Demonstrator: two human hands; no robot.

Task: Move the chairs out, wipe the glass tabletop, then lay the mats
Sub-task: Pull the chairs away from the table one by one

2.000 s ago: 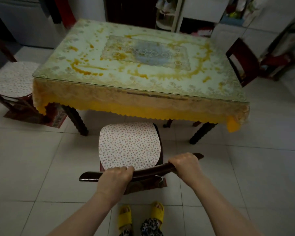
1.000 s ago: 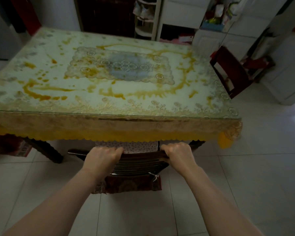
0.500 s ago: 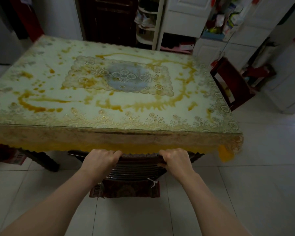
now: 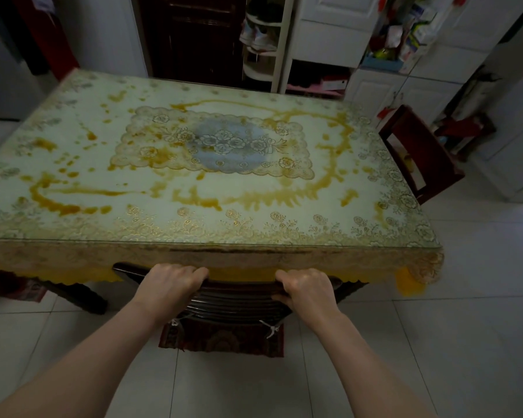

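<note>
Both hands grip the curved top rail of a dark wooden chair [image 4: 239,292] that stands pushed in at the near side of the counter [image 4: 73,164]: the left hand [image 4: 171,285] has its fingers curled over the rail left of centre, and the right hand [image 4: 307,286] is wrapped round it right of centre, thumb underneath. The rail sits just below the yellow scalloped hem of the tablecloth [image 4: 239,274], touching or almost touching it, so the chair's seat is hidden under the counter and only the slatted back, two white ties and a patterned red cushion edge [image 4: 221,340] show. The glass top lies over a lace-patterned cloth marked with amber streaks and spots; its near edge runs straight across the frame, its left end is cut off by the picture border, and its near right corner juts out over pale floor tiles [image 4: 435,342]. Behind the chair, toward the person, the tiled floor lies open on both sides of the forearms. A second dark chair [image 4: 420,155] stands at the right end of the counter, angled, its back close to the glass edge, with white cabinets near behind it. A dark turned leg [image 4: 82,298] shows under the hem at left; beside it something reddish lies on the floor, too dim to make out. Beyond the far edge stand a dark door, a white shelf unit with shoes and cluttered shelves, close to the counter.
</note>
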